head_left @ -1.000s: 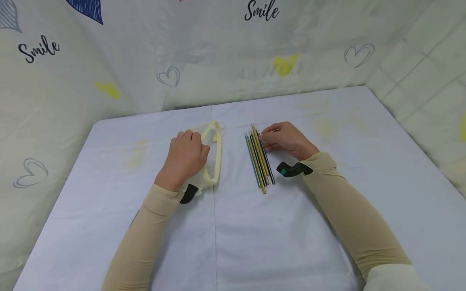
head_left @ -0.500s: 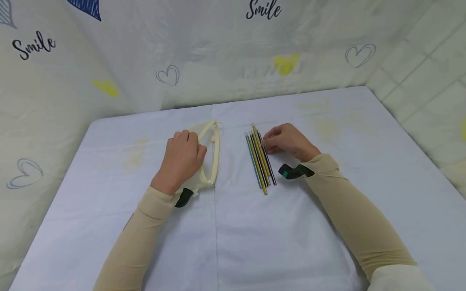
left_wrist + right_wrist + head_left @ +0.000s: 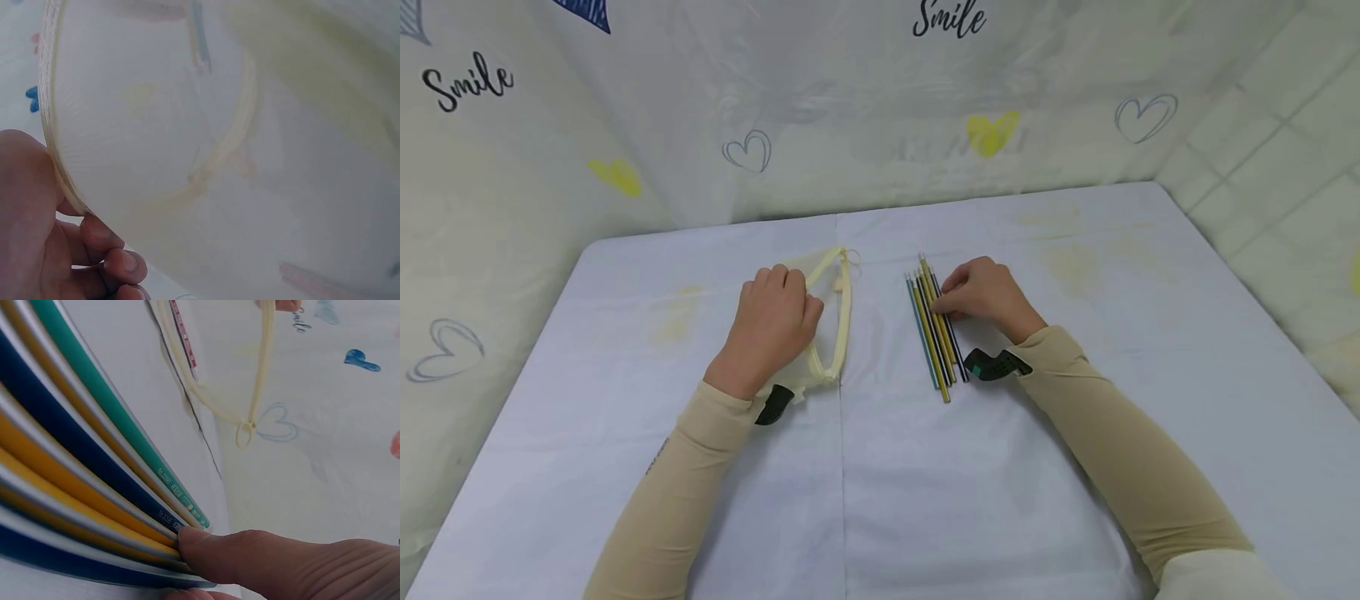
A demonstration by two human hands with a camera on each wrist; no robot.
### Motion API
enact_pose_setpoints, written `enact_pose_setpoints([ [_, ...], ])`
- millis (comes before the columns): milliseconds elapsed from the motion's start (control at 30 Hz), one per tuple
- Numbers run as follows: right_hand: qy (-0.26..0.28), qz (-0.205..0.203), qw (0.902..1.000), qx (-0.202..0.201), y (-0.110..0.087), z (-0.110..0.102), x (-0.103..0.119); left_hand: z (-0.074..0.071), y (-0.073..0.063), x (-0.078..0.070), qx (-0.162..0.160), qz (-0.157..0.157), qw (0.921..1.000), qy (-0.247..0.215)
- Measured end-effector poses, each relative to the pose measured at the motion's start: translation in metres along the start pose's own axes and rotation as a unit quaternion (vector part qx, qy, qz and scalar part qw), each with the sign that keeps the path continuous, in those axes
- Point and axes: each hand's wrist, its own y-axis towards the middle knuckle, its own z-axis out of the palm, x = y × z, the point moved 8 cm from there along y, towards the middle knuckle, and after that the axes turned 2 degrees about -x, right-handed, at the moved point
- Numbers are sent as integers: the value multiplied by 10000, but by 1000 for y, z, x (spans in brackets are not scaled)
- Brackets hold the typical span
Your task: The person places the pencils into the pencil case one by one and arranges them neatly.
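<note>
My left hand (image 3: pixel 771 325) grips the edge of a sheer pale-yellow zip pouch (image 3: pixel 844 325) and holds its mouth apart, facing right. In the left wrist view its thumb and fingers pinch the trim (image 3: pixel 65 187). A row of several pencils (image 3: pixel 936 342) in teal, yellow and dark blue lies side by side on the table, right of the pouch. My right hand (image 3: pixel 988 293) is at their upper right part, with its thumb (image 3: pixel 215 553) over the pencils and its fingers at the outer dark-blue one. A red-and-white stick (image 3: pixel 183 337) shows by the pouch's mouth in the right wrist view.
A white cloth (image 3: pixel 910 500) with a centre crease covers the table. Behind it hangs a backdrop (image 3: pixel 850 92) printed with hearts and "Smile". Black wrist cameras (image 3: pixel 996 365) sit at both cuffs; the left one is close to the pouch's near end.
My right hand has shifted slightly left and down, its thumb now reaching over the pencils. The left hand and pouch have drifted slightly left. The pencils stay where they lay.
</note>
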Motion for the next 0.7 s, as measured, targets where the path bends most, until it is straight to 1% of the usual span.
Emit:
enact_pose_setpoints([
  [167,-163,-2,9998,-130,1,0,1,1,2,1,134,-99,9999,-39],
  [400,-186,-15,9997,-125,2,2,1,3,2,0,223,-152,9996,-67],
  [533,-115,-72,9999,-88,1,2,1,3,2,-2,215,-144,9996,-87],
  [700,24,-19,10000,15,1,1,1,2,2,-4,148,-76,9998,-93],
])
